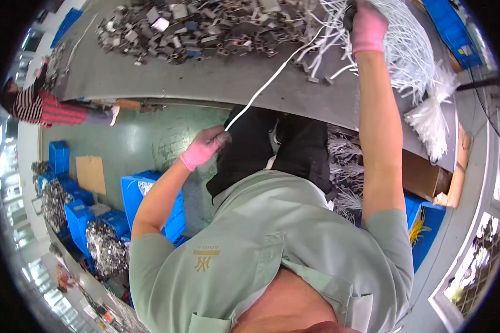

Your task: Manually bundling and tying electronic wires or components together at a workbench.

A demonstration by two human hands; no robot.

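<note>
The left hand (208, 145) clenches a white cable (272, 80) across the near edge of the bench (205, 80), apparently a pulling step needing steady tension; the right hand's (368, 26) grip is unclear.

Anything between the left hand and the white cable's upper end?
Nothing visible blocks the span: the left hand holds the white cable, which stretches over the gray table edge. Near the white bundle, loose cables crowd its upper end.

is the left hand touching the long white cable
Touching: the head view shows the long white cable running into the closed left hand, with no gap between them.
</note>
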